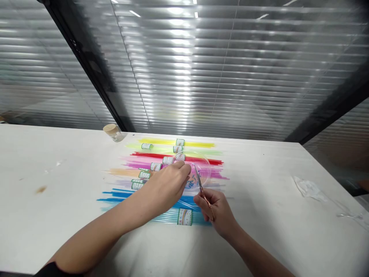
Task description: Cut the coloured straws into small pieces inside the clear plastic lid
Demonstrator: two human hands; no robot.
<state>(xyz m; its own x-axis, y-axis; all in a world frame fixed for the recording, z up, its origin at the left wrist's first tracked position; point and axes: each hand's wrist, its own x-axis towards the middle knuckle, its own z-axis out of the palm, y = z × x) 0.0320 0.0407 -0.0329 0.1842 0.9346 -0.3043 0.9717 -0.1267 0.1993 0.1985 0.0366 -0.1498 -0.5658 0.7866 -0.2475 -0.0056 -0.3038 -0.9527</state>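
Observation:
My right hand (216, 209) holds a pair of rose-gold scissors (201, 189), blades pointing up and away from me. Just left of the blade tips, my left hand (175, 179) is closed in a pinch over a clear round bowl (210, 169); whatever its fingertips hold is too small to make out. Small blue pieces (189, 184) lie inside the bowl. Around and beneath it are rows of thin coloured sticks: yellow (201, 144), red (215, 161), orange (121, 172), blue (115, 195) and light teal (167, 217), several bundled with printed paper labels (185, 217).
A jar with a wooden-looking lid (111, 129) stands at the white table's (72, 161) back edge. A crumpled white tissue (309, 188) and a clear plastic item (348, 216) lie at the right. Window blinds rise behind the table.

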